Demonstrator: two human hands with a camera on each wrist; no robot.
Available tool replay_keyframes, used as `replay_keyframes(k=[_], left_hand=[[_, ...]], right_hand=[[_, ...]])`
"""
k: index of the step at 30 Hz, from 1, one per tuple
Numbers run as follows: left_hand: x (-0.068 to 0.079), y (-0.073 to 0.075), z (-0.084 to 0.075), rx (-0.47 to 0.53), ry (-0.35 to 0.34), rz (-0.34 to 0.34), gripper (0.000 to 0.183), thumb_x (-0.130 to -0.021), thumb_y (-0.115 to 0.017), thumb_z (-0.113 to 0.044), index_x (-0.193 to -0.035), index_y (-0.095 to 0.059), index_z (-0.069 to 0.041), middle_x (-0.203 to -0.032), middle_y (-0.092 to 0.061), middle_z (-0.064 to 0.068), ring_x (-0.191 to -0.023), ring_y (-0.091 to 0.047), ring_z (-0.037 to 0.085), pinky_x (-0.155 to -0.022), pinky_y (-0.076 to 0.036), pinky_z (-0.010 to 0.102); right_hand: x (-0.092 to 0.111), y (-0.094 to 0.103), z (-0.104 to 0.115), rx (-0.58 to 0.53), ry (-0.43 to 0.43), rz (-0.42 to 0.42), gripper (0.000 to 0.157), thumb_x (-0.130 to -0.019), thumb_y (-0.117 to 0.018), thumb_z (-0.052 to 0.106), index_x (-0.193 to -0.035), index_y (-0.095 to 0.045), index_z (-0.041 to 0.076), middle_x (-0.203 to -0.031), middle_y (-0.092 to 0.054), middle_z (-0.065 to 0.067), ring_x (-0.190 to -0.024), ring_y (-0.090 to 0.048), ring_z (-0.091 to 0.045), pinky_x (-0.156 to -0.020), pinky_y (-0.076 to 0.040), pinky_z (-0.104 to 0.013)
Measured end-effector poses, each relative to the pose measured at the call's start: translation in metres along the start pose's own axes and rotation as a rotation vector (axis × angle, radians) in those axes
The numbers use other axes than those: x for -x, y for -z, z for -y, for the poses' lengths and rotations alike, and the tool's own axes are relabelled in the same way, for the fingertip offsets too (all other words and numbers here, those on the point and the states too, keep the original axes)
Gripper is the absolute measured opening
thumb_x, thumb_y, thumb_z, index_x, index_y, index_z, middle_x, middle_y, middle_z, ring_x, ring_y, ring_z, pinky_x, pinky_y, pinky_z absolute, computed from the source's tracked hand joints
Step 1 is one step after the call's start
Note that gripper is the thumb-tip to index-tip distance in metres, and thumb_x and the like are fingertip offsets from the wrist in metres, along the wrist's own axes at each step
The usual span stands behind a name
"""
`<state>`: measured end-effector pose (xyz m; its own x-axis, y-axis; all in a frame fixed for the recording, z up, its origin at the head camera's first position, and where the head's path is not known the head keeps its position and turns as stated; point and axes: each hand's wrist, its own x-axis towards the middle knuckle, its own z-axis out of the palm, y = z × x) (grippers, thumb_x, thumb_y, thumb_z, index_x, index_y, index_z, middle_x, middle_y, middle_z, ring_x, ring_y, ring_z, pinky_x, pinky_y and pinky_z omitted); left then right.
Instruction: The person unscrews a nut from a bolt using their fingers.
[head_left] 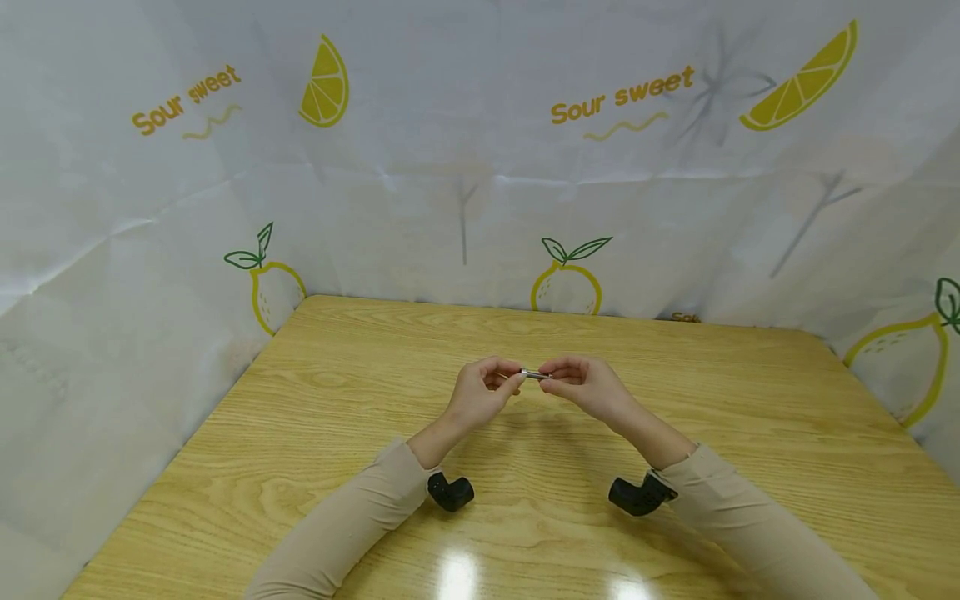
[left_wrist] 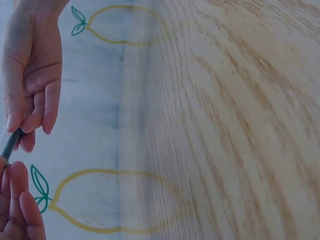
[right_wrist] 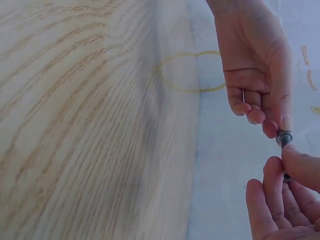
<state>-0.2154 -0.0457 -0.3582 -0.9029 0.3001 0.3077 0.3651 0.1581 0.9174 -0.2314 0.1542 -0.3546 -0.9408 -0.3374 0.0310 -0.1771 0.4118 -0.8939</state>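
Note:
Over the middle of the table, my two hands meet at a small metal bolt (head_left: 535, 375). My left hand (head_left: 477, 393) pinches its left end between thumb and fingertips. From the other side, my right hand (head_left: 592, 390) pinches the right end. In the left wrist view, the threaded shank of the bolt (left_wrist: 10, 144) shows between the two sets of fingertips. The right wrist view shows a wider metal end (right_wrist: 285, 136) at the left fingertips, with thread beside the right thumb (right_wrist: 302, 167). Fingers cover parts of the bolt.
A wood-grain table (head_left: 337, 350) spreads beneath both forearms. White cloth (head_left: 420, 208) printed with lemons hangs behind and beside it. Black curved mounts (head_left: 452, 493) sit at both sleeve cuffs, just above the tabletop in the head view.

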Motion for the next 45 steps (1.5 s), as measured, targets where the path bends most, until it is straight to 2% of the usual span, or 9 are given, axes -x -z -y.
replay_keyframes(k=[8,15,18,20,25,29,34,39,45], left_hand=[[0.000,-0.001,-0.002,-0.018,0.005,-0.009,0.019,-0.090,-0.058,-0.002,-0.104,-0.063,0.010,-0.093,-0.064,0.030,-0.080,-0.064,0.041,-0.061,-0.048,0.013],[0.001,0.000,-0.002,-0.004,0.006,-0.010,0.019,-0.090,-0.058,-0.003,-0.104,-0.063,0.010,-0.094,-0.064,0.029,-0.084,-0.062,0.047,-0.061,-0.049,0.014],[0.000,0.000,0.000,0.003,0.011,-0.013,0.019,-0.090,-0.059,-0.003,-0.104,-0.063,0.010,-0.094,-0.064,0.029,-0.084,-0.062,0.046,-0.063,-0.052,0.019],[-0.001,0.000,0.001,0.009,0.015,-0.012,0.020,-0.090,-0.059,-0.004,-0.104,-0.063,0.010,-0.094,-0.064,0.029,-0.084,-0.062,0.046,-0.064,-0.053,0.020],[-0.002,-0.001,0.003,0.012,0.020,-0.011,0.020,-0.090,-0.059,-0.004,-0.104,-0.064,0.009,-0.095,-0.064,0.029,-0.084,-0.063,0.045,-0.063,-0.050,0.015],[-0.004,-0.002,0.012,0.009,0.004,-0.014,0.019,-0.090,-0.060,-0.005,-0.104,-0.064,0.008,-0.094,-0.065,0.028,-0.082,-0.065,0.042,-0.062,-0.050,0.014],[-0.011,-0.004,0.032,0.022,0.002,-0.018,0.020,-0.089,-0.062,-0.008,-0.104,-0.065,0.005,-0.094,-0.065,0.028,-0.080,-0.066,0.038,-0.063,-0.051,0.016],[-0.008,-0.003,0.021,0.024,0.024,-0.005,0.020,-0.090,-0.059,-0.004,-0.105,-0.063,0.009,-0.095,-0.063,0.032,-0.083,-0.063,0.043,-0.062,-0.049,0.013],[0.000,-0.001,0.001,0.017,0.010,-0.001,0.020,-0.090,-0.058,-0.003,-0.104,-0.063,0.010,-0.093,-0.063,0.030,-0.084,-0.062,0.046,-0.062,-0.048,0.012]], right_hand=[[-0.001,-0.001,-0.002,0.013,0.010,-0.022,0.031,-0.087,-0.067,0.017,-0.111,-0.061,-0.001,-0.107,-0.064,-0.017,-0.085,-0.065,-0.009,-0.081,-0.054,-0.034],[0.000,0.001,-0.001,-0.013,-0.003,0.055,0.045,-0.093,-0.058,0.029,-0.123,-0.053,-0.004,-0.114,-0.061,-0.025,-0.095,-0.067,-0.025,-0.089,-0.053,-0.042],[-0.001,0.002,0.000,-0.033,-0.036,0.090,0.052,-0.098,-0.047,0.036,-0.124,-0.052,-0.008,-0.105,-0.065,-0.023,-0.090,-0.068,-0.026,-0.088,-0.054,-0.039],[-0.002,0.001,0.002,-0.046,-0.064,0.110,0.058,-0.099,-0.041,0.041,-0.121,-0.053,-0.010,-0.095,-0.068,-0.015,-0.084,-0.067,-0.022,-0.085,-0.055,-0.037],[-0.002,0.001,0.003,-0.086,-0.092,0.153,0.062,-0.100,-0.035,0.043,-0.112,-0.055,-0.015,-0.077,-0.065,0.002,-0.072,-0.065,-0.013,-0.081,-0.056,-0.038],[-0.002,0.001,0.003,-0.074,-0.077,0.158,0.053,-0.102,-0.037,0.034,-0.113,-0.054,-0.015,-0.077,-0.063,0.004,-0.071,-0.063,-0.009,-0.080,-0.055,-0.034],[-0.001,0.002,0.002,-0.030,-0.063,0.130,0.043,-0.100,-0.045,0.026,-0.118,-0.053,-0.013,-0.094,-0.067,-0.011,-0.086,-0.066,-0.018,-0.088,-0.054,-0.036],[0.000,0.003,0.000,-0.010,-0.036,0.096,0.037,-0.095,-0.054,0.022,-0.116,-0.055,-0.009,-0.108,-0.063,-0.025,-0.103,-0.062,-0.036,-0.092,-0.051,-0.044],[0.001,0.003,0.000,0.026,-0.026,0.034,0.032,-0.090,-0.063,0.021,-0.112,-0.058,-0.002,-0.101,-0.064,-0.014,-0.098,-0.062,-0.033,-0.089,-0.050,-0.046]])
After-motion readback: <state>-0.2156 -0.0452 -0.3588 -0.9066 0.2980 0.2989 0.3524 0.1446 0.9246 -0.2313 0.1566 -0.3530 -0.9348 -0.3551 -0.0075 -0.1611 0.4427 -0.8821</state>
